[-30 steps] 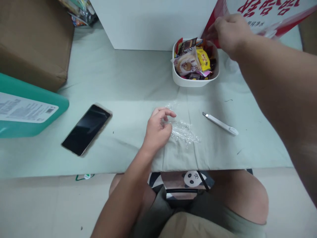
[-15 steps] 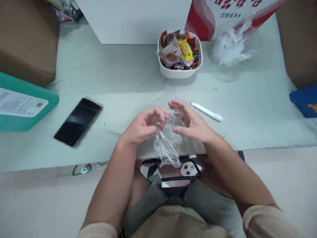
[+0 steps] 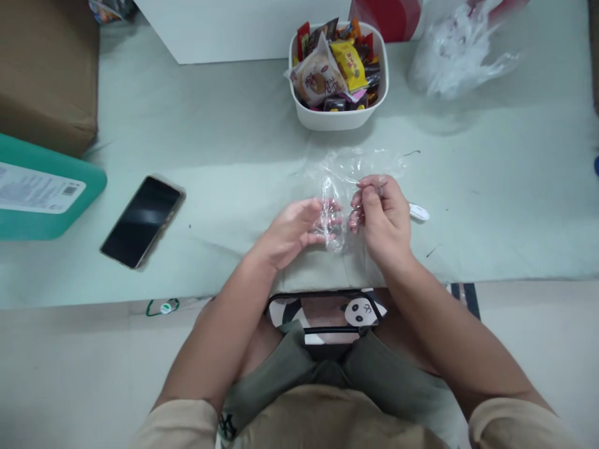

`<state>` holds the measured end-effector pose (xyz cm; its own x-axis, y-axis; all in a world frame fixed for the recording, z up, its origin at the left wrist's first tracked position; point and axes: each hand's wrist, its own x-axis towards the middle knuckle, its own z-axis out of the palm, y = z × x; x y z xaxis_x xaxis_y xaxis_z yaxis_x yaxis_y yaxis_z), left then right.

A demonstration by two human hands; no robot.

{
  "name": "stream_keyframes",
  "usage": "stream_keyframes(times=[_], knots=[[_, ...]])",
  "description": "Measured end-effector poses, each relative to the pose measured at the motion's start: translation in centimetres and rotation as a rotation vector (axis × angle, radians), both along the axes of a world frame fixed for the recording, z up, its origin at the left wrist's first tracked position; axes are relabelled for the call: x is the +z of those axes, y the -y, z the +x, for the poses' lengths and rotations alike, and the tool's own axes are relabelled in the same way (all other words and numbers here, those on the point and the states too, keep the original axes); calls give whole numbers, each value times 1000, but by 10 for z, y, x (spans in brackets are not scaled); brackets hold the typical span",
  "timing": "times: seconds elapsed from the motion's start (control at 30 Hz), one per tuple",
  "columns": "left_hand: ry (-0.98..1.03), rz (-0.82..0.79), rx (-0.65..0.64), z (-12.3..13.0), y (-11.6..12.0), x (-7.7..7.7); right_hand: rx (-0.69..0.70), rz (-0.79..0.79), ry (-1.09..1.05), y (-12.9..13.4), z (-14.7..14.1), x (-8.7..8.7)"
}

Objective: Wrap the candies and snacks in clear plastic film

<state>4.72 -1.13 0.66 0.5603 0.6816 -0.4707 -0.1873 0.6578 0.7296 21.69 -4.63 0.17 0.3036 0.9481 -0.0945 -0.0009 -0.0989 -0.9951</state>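
Clear crinkled plastic film spreads between my two hands above the front part of the table. My right hand is closed on the film, with thumb and fingers pinched together. Against the film's left side is my left hand, its fingers apart and partly seen through the plastic. A white cutter lies on the table, partly hidden behind my right hand.
A white bowl of wrapped snacks stands at the back, with crumpled white plastic to its right. A phone lies at left near a green container and a cardboard box. A panda-print bag is on my lap.
The film has been raised and spread away from my lap. My right hand has gone from open to pinching it, while my left hand's fingers have spread. The view has shifted slightly.
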Motion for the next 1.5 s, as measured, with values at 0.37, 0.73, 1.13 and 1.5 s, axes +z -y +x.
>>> stream_keyframes(times=[0.37,0.73,1.13,1.5], knots=[[-403,349,79,-17,-2,4,-208,-101,-24,-9,24,-7],[-157,271,49,-22,-5,-5,-69,10,-25,-3,16,-7],[-476,326,372,-21,-11,2,-10,0,102,-1,19,-9],[-360,244,96,-25,-7,2,23,-157,-169,-6,24,-5]])
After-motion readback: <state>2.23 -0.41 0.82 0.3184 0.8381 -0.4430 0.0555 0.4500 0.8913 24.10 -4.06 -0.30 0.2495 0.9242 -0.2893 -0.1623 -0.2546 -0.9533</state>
